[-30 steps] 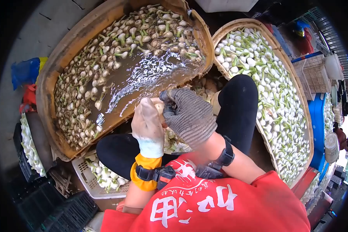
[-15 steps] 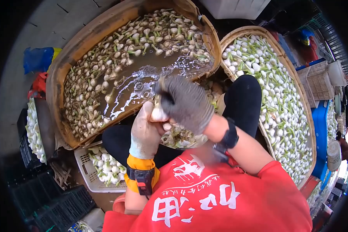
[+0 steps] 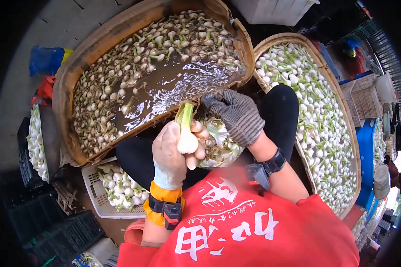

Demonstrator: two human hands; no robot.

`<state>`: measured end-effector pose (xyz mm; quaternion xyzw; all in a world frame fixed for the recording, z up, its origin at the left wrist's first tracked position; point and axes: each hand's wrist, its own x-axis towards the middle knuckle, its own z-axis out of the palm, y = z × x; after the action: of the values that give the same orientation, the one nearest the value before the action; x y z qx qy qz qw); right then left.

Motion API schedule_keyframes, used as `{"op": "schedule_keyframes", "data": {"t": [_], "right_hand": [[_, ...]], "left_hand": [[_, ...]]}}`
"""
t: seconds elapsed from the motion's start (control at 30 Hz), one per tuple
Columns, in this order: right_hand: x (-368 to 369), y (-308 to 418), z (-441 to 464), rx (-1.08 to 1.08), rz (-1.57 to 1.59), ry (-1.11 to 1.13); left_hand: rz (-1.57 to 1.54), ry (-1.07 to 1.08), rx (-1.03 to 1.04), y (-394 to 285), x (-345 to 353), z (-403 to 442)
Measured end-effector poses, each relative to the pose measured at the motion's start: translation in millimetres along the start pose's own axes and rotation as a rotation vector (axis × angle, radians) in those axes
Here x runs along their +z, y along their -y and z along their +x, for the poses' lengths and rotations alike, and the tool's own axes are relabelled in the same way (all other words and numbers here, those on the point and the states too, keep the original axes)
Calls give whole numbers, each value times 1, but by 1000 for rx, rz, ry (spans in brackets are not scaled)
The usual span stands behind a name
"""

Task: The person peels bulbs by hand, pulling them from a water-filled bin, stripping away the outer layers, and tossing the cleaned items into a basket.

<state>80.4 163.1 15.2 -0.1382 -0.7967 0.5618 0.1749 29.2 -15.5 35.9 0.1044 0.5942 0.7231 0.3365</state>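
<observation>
My left hand, in a thin pale glove, is closed around a garlic bulb. The bulb is white and smooth, with a short green stem pointing up and away from me. My right hand, in a grey ribbed glove, is just right of the stem top with its fingers curled together; what they pinch, if anything, is hidden. Below both hands, between my knees, lies a heap of peeled skins and leaf scraps, partly covered by the left fingers.
A brown tub of water with unpeeled bulbs stands ahead. To the right, a long tub holds clean white bulbs. A white basket with peeled bulbs is at left, near dark crates. A white bin stands at the back.
My right hand has moved right and off the bulb it was covering. The bulb in my left hand now shows clean and white with its green stem.
</observation>
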Motion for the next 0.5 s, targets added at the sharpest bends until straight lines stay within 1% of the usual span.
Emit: {"op": "schedule_keyframes", "data": {"t": [0.03, 0.07, 0.13, 0.17, 0.2, 0.23, 0.27, 0.3, 0.33, 0.37, 0.4, 0.47, 0.5], "right_hand": [[1, 3, 1, -365, -243, -31], [-2, 9, 0, -362, -245, -35], [-8, 33, 2, 74, -135, 261], [-4, 37, 4, 123, -363, 263], [1, 33, 2, 77, -392, 164], [2, 32, 1, 59, -394, 172], [3, 32, 1, 40, -395, 182], [7, 28, -1, 37, -390, 187], [13, 23, -6, -8, -379, 112], [17, 21, -10, -53, -369, 38], [19, 21, -15, -57, -366, 43], [22, 21, -24, -136, -306, 58], [23, 21, -27, -143, -300, 66]], "left_hand": [[5, 23, -31, -3, 2, -1], [9, 44, -61, -6, 5, -2], [-21, 74, -79, -2, -1, 8], [556, 188, 394, 9, -14, 21], [1131, 293, 872, 19, -23, 27], [1118, 278, 746, 13, -16, 22], [1120, 276, 744, 20, -14, 21], [749, 188, 471, 30, -14, 21], [375, 99, 201, 33, -12, 20], [102, 30, -48, 26, -11, 17], [102, 23, -47, 28, -10, 19], [186, -72, 155, 34, -10, 28], [114, -83, 234, 45, -17, 40]]}}
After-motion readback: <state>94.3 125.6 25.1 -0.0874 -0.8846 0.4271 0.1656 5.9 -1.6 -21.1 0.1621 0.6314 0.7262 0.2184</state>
